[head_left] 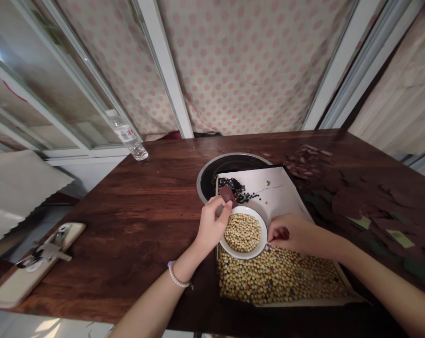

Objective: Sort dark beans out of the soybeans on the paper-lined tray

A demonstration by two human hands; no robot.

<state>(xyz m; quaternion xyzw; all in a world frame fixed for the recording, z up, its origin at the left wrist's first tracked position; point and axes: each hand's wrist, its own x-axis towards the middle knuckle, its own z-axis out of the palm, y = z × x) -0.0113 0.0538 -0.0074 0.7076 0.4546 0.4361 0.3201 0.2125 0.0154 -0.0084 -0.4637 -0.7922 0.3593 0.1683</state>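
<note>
My left hand (214, 224) pinches a small flat brown piece (227, 194) between thumb and fingers, just above the rim of a white bowl (264, 232). Pale yellow beans (242, 232) nearly fill this bowl. It sits in a shallow box (284, 190) lined with white. Right of the bowl, my right hand (286, 230) has its fingertips closed low over the beans; what they pinch, if anything, is too small to name. Loose yellow beans (261, 277) mixed with coloured beads cover the box's near half. Black and coloured beads (237, 188) lie in its far left corner.
A round black plate (229, 163) with a silver rim lies behind the box. Brown scraps (309, 161) and dark flat pieces (360, 206) spread over the table's right side. A water bottle (128, 135) stands at the far left edge; keys (52, 251) lie at the near left.
</note>
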